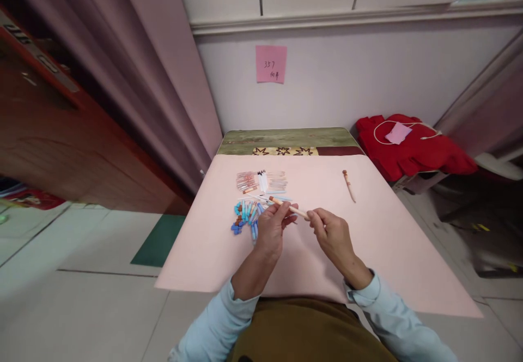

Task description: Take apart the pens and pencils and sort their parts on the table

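Viewing from my remote post, head camera only. Pale, slender stick (pixel 301 212) held above the near half of the table (pixel 327 138), slanting from a brown end at far left down toward the right. Left hand (pixel 269 233): grip closed in a pinch behind the brown end, thumb uppermost. Right hand (pixel 333 235): grip closed too, thumb and forefinger on the opposite end. Whether the stick is one piece or two butted together, I cannot tell

For good handling, I'd judge: both hands on one line, light pressure near the ends, any push or twist along the axis, since so thin a shaft may bend or slip

Materials: stick looks smooth and round, matt cream. Beyond the left hand, a cluster of blue tubes (pixel 246 210), glossy, plastic by the look, with knobbly dark-blue pieces (pixel 237 227) beside it. Farther back, clear pinkish rods (pixel 246 181) in a row, next to white sticks (pixel 262 181) with dark tips. Well apart at right, a lone brown-topped stick (pixel 348 186), slightly curved. Beneath all, a smooth pink cover (pixel 392 258)
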Action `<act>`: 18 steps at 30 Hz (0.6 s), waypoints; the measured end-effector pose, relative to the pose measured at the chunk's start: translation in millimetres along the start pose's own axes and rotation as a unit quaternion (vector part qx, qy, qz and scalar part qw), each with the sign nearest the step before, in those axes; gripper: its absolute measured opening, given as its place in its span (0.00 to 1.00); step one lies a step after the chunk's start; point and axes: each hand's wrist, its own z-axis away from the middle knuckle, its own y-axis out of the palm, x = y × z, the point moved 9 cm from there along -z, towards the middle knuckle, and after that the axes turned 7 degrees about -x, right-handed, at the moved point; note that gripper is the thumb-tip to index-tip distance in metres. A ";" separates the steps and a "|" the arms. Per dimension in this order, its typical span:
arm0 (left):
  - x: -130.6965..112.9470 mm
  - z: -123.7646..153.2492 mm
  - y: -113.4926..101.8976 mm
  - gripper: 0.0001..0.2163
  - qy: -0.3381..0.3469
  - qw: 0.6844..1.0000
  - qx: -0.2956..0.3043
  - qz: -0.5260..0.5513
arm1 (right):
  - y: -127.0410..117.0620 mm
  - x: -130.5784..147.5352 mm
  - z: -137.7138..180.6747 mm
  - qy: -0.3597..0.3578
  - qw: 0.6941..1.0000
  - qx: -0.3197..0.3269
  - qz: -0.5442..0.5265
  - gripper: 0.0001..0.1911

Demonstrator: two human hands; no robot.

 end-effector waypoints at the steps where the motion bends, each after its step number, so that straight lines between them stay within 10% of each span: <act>1: 0.1 -1.9 -1.7 0.15 0.001 1.000 -0.005 -0.005 | 5.7 -5.6 -0.3 0.020 1.000 0.021 -0.008 0.24; 12: 15.0 -19.4 -9.7 0.16 -0.009 1.000 -0.006 -0.013 | 36.6 -21.2 0.2 0.066 0.992 0.074 -0.084 0.21; 18: 14.3 -21.3 -6.3 0.17 -0.013 0.999 0.027 -0.018 | 69.0 -29.1 8.8 0.227 0.898 0.212 -0.310 0.29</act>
